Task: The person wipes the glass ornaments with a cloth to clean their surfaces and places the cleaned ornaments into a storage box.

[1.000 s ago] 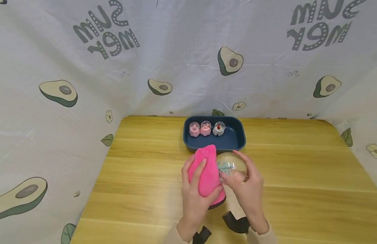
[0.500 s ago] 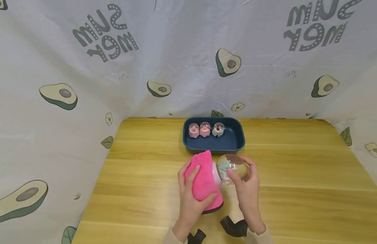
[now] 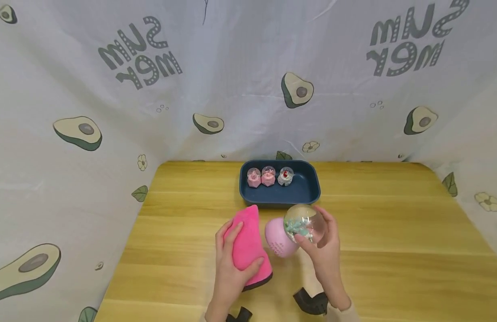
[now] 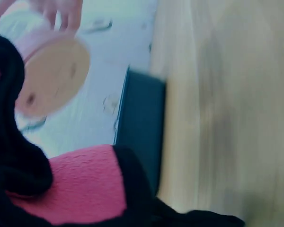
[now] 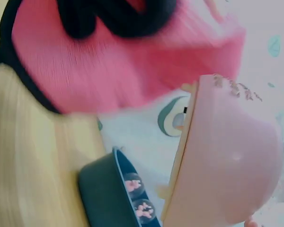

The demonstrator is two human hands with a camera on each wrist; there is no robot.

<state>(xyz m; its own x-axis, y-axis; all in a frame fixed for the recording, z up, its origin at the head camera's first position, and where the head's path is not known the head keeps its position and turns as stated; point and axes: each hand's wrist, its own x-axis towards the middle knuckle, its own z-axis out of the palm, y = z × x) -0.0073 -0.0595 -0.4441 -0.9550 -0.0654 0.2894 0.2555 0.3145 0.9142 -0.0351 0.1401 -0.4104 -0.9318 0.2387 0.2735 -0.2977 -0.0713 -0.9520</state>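
In the head view my right hand (image 3: 325,257) grips a snow globe (image 3: 278,239) by its clear ball, with small teal figures inside. The globe is tilted, its pink base turned to the left, and the pale underside faces the left wrist camera. My left hand (image 3: 229,268) holds a folded pink cloth (image 3: 247,246) with dark edging, thumb on its near side and fingers over it. A gap separates cloth and base in the head view. In the right wrist view the cloth (image 5: 109,71) hangs above and left of the base (image 5: 227,156).
A dark blue tray (image 3: 301,197) stands behind the hands. Three small globes sit in its left and middle part: two pink ones, including the pink globe (image 3: 254,178), and a white globe (image 3: 285,177). A printed curtain (image 3: 240,89) hangs behind the wooden table (image 3: 377,223).
The left hand has moved left with the cloth, away from the globe. Its pink base, hidden behind the cloth at first, now shows fully. The right hand still holds the ball.
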